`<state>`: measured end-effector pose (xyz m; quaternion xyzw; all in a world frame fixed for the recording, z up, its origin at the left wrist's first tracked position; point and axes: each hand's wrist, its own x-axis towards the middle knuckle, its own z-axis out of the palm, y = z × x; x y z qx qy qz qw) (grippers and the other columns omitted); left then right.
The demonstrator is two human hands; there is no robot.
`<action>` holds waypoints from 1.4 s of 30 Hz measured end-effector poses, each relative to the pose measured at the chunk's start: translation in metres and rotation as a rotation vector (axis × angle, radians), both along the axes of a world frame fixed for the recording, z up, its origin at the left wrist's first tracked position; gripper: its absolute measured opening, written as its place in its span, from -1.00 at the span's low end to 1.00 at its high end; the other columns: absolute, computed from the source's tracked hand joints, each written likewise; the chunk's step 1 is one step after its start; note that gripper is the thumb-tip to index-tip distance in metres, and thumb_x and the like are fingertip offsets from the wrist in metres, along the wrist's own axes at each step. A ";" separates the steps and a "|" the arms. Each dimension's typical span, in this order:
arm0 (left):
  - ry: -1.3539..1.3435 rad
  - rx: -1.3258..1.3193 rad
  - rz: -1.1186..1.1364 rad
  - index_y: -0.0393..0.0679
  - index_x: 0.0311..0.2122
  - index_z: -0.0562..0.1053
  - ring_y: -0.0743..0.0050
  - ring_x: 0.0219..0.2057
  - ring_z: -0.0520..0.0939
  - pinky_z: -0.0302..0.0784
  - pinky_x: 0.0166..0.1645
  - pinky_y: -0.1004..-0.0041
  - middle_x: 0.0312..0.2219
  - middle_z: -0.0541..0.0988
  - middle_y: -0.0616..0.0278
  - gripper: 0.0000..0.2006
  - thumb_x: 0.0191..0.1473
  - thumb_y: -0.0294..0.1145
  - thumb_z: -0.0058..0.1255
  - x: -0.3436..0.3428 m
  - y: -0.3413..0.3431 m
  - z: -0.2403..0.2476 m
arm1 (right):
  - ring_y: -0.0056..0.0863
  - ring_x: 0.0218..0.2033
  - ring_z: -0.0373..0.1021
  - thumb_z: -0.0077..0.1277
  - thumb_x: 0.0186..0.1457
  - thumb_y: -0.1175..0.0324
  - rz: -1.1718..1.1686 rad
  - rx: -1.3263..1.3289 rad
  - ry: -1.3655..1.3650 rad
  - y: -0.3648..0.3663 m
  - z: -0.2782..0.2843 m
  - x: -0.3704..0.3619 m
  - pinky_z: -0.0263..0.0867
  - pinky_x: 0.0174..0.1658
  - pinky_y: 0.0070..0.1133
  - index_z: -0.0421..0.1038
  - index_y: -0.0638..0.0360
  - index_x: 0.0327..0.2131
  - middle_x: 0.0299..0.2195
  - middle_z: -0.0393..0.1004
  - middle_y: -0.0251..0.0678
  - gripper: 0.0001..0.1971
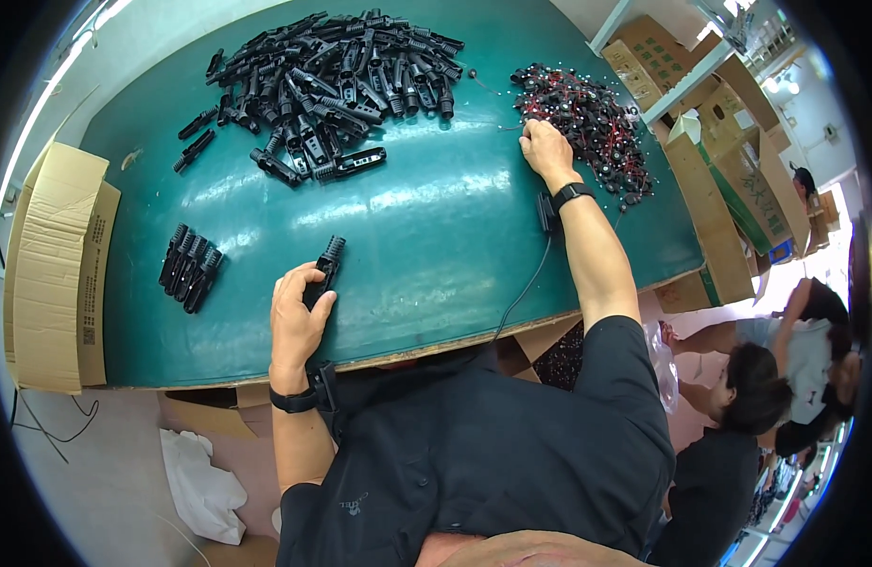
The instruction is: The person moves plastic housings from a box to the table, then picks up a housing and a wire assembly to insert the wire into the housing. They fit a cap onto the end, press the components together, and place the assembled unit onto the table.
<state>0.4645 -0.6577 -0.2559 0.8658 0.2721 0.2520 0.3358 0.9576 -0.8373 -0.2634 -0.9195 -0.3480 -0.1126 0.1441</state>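
Observation:
My left hand [299,321] is closed around a black plastic housing [330,262] near the table's front edge, thumb on one side and fingers on the other. The housing's ribbed end points away from me. Farther off to the right, my right hand [547,151] reaches to the left edge of a heap of small black parts with red wires [592,128]. Its fingers are drawn together, and what they pinch is too small to make out. A thin dark wire [509,128] shows just left of those fingertips.
A large pile of similar black housings [332,80] covers the back of the green table [426,236]. Several more lie in a row [190,267] at the left. Cardboard boxes stand left [62,265] and right [738,180]. Another person [729,454] sits at the right.

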 end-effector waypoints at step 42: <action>-0.053 0.001 0.043 -0.18 -0.18 0.52 -0.02 -0.02 0.61 0.49 0.10 0.19 -0.05 0.65 0.06 -0.73 -0.04 -0.59 0.26 -0.004 -0.009 -0.003 | -0.51 -0.36 0.58 0.10 0.31 0.40 0.863 0.308 0.520 0.004 0.019 -0.222 0.49 -0.34 -0.54 0.50 0.17 -0.09 -0.27 0.59 -0.32 -0.85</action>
